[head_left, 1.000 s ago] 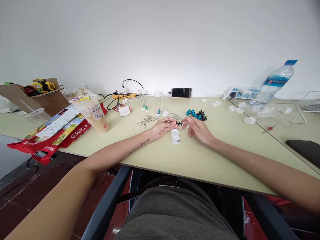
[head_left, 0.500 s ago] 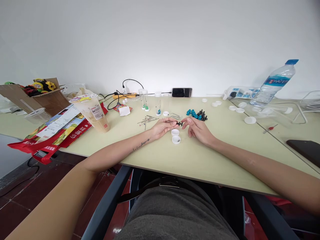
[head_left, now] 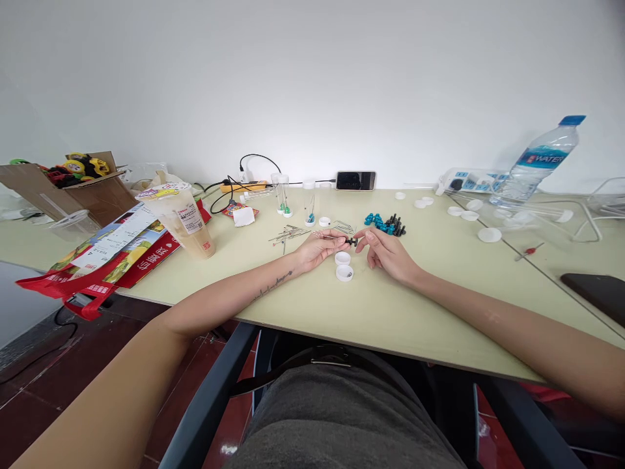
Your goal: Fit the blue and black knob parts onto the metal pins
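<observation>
My left hand [head_left: 317, 247] rests on the pale green table [head_left: 381, 306] and pinches a thin metal pin with a small black bead [head_left: 350, 241] at its tip. My right hand [head_left: 385, 253] lies just right of that bead, fingertips touching it. Two white caps [head_left: 343, 266] sit on the table right below the hands. Behind my right hand is a heap of blue and black beads [head_left: 385, 224]. A scatter of metal pins [head_left: 288, 234] lies behind my left hand. Clear tubes [head_left: 282, 193] with beads inside stand further back.
A capped drink cup [head_left: 183, 221] and a red bag [head_left: 107, 257] lie at the left, with a cardboard box of toys [head_left: 73, 179] behind. A phone [head_left: 355, 180], power strip [head_left: 469, 179], water bottle [head_left: 537, 159], several white caps [head_left: 469, 215] and a dark phone [head_left: 596, 293] are right.
</observation>
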A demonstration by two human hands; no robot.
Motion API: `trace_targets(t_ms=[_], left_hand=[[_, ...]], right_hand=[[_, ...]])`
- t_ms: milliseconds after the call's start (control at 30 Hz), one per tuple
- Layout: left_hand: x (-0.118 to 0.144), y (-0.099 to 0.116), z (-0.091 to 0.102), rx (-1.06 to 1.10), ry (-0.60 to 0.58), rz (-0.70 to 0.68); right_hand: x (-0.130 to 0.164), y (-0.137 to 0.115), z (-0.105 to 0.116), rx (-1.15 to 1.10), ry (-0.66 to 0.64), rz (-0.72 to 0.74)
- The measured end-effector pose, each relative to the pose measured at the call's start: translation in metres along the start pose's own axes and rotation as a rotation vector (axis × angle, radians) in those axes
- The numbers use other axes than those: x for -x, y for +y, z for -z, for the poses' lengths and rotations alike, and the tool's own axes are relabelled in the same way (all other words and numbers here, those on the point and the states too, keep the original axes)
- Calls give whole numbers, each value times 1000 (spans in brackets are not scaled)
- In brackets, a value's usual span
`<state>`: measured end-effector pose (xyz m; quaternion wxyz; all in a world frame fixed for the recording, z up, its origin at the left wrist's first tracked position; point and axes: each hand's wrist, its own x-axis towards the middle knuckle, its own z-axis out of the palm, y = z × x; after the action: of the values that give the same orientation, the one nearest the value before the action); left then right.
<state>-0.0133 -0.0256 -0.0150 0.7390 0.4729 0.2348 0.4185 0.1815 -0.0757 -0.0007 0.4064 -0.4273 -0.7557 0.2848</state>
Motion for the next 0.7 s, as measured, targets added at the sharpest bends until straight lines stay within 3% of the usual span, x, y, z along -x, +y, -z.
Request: trace_targets(t_ms=[700], left_hand=[[0,0,0,2,-3,2]], right_hand=[[1,0,0,3,-6,-10]])
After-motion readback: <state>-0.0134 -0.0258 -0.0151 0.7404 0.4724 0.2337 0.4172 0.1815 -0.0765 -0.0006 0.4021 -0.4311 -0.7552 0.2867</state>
